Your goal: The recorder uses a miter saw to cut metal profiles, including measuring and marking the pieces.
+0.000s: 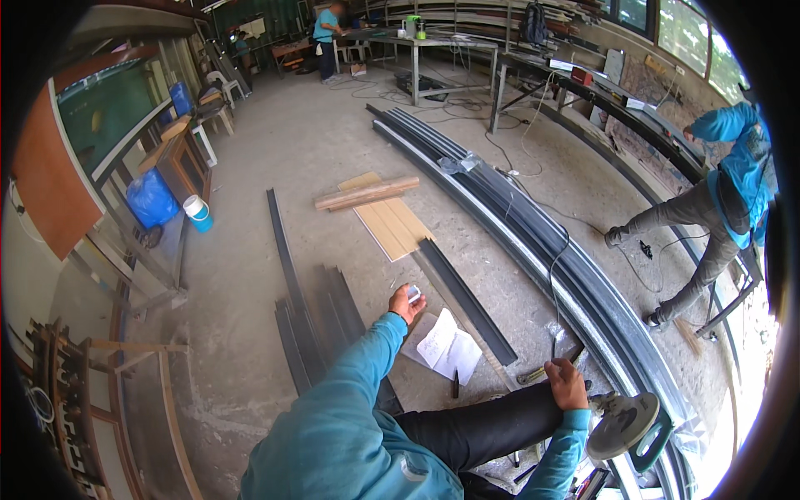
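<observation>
My left hand is reached forward over the floor, closed on a small pale, shiny object. Below it an open notebook lies with a dark pen at its lower edge. My right hand is curled beside my right knee; I cannot make out what it grips. A chop saw with a large disc stands just to its right. Dark metal profiles lie to the left of the notebook, and another dark channel runs to its right.
A long bundle of metal lengths crosses the floor, with cables beside it. Wooden pieces lie on a panel. A co-worker works at the right bench; another person stands at the back. A bucket is at left.
</observation>
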Available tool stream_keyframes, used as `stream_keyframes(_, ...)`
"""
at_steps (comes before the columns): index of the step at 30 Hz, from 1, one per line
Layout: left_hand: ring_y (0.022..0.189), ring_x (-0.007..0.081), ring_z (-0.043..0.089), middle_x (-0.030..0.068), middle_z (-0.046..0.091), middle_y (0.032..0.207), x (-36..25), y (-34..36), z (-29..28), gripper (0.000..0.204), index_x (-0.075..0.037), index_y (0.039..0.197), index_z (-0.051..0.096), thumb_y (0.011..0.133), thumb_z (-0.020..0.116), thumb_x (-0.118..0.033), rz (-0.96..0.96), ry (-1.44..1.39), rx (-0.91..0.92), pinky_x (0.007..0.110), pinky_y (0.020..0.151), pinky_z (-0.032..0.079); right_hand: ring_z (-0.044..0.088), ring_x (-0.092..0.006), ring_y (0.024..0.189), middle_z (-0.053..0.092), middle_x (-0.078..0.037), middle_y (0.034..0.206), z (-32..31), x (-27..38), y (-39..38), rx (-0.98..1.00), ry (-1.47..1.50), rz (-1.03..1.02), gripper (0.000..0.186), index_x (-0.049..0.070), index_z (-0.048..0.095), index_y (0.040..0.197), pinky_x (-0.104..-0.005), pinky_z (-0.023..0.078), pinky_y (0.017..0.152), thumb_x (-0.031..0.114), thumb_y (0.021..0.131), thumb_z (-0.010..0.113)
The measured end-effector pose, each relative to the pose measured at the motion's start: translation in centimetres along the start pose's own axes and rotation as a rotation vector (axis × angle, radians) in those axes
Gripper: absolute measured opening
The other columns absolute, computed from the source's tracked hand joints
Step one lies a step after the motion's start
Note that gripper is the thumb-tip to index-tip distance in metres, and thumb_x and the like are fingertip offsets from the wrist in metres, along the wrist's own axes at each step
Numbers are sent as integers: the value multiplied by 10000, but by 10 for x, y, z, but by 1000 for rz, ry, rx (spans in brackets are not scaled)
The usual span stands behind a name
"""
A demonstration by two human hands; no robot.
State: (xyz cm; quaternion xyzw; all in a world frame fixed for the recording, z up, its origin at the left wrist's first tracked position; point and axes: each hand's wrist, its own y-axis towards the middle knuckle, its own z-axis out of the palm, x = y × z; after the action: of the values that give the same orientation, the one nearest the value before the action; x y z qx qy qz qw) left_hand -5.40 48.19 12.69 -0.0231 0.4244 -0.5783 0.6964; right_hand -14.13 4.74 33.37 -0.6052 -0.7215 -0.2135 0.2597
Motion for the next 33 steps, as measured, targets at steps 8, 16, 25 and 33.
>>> stream_keyframes(8, 774, 261, 627, 100, 602, 877, 6, 2, -9, 239, -73, 944, 555, 923, 518, -308, -11, 26, -16, 424, 746, 545, 676, -354, 720, 667, -189, 684, 0, -1, 0, -7, -21, -5, 446, 4, 631, 1055, -412, 495, 673, 421, 903, 585)
stream_keyframes(16, 729, 247, 634, 87, 586, 861, 9, -2, -5, 258, -74, 966, 536, 919, 544, -327, -29, -2, -4, 400, 673, 571, 680, -339, 703, 670, -186, 686, -3, 4, -2, 1, 3, 9, 434, 3, 629, 1063, -400, 494, 665, 406, 908, 583)
stream_keyframes(25, 772, 261, 617, 111, 577, 908, 12, -10, 2, 295, -62, 1055, 492, 938, 503, -332, -60, 5, -16, 432, 763, 534, 686, -328, 737, 681, -179, 705, -3, 2, -4, 1, 3, 17, 439, 0, 629, 1074, -395, 497, 702, 402, 904, 579)
stream_keyframes(33, 705, 240, 613, 96, 599, 831, 15, -1, -3, 212, -82, 930, 558, 900, 526, -290, -40, 18, -12, 382, 635, 546, 690, -325, 740, 681, -180, 699, -2, 1, -3, 8, 43, 26, 455, -8, 626, 1078, -388, 499, 704, 411, 908, 575)
